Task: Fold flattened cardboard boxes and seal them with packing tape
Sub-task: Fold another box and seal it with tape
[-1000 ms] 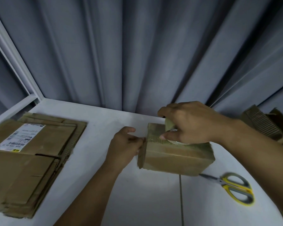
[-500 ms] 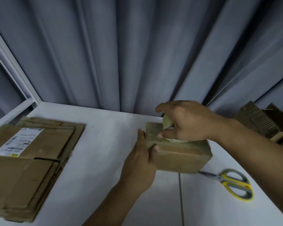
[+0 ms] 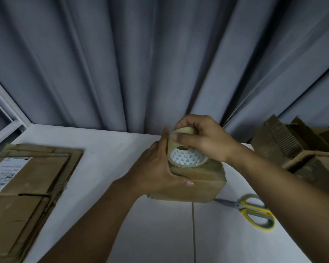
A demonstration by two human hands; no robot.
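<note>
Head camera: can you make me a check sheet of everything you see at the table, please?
Surface: white table, with a seam down its middle.
Job's things: box closed, on the table; tape tilted at its top; flat cardboard stacked at left.
Clutter: scissors right of the box; cardboard pile at far right.
Hands: left hand presses flat on the box's left end; right hand grips the tape.
Cables: nothing seen.
Surroundings: grey curtain behind; white frame at left.
</note>
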